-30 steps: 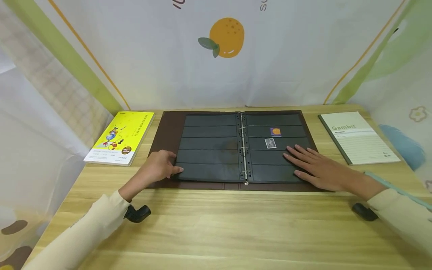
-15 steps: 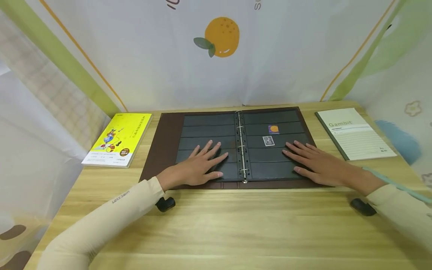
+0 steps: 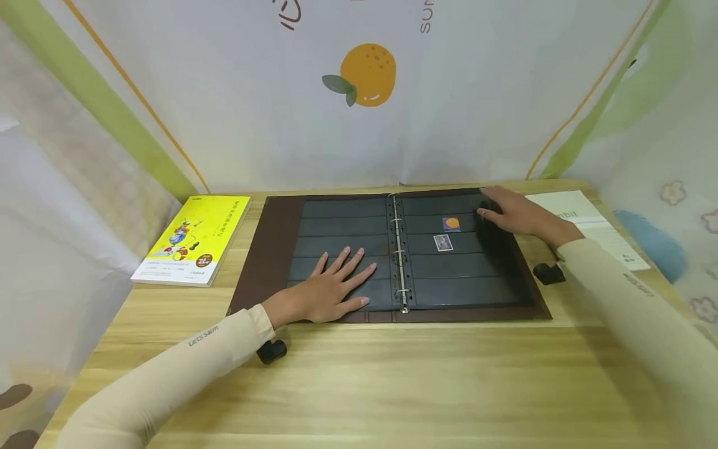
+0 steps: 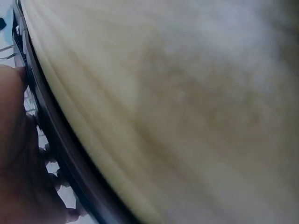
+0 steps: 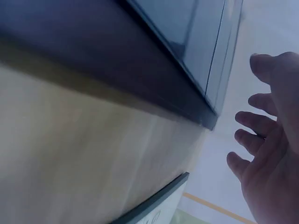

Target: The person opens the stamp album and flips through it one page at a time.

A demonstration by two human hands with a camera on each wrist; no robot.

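A brown ring-bound stamp album lies spread out on the wooden table, with black strip-pocket pages on both sides of its metal rings. Two stamps show on the right page: a purple one with an orange disc and a grey-and-white one. My left hand rests on the left page, fingers spread. By the album's upper right corner is my right hand. In the right wrist view, the fingers of that hand are loosely bent, raised off the album, and hold nothing.
To the left of the album lies a yellow book. A pale notebook is at the right, partly covered by my right arm. Behind the table hangs a white curtain with a printed orange.
My left hand moved from the left page's outer edge onto the page and flattened there. My right hand left the lower right page and went up to the upper right corner.
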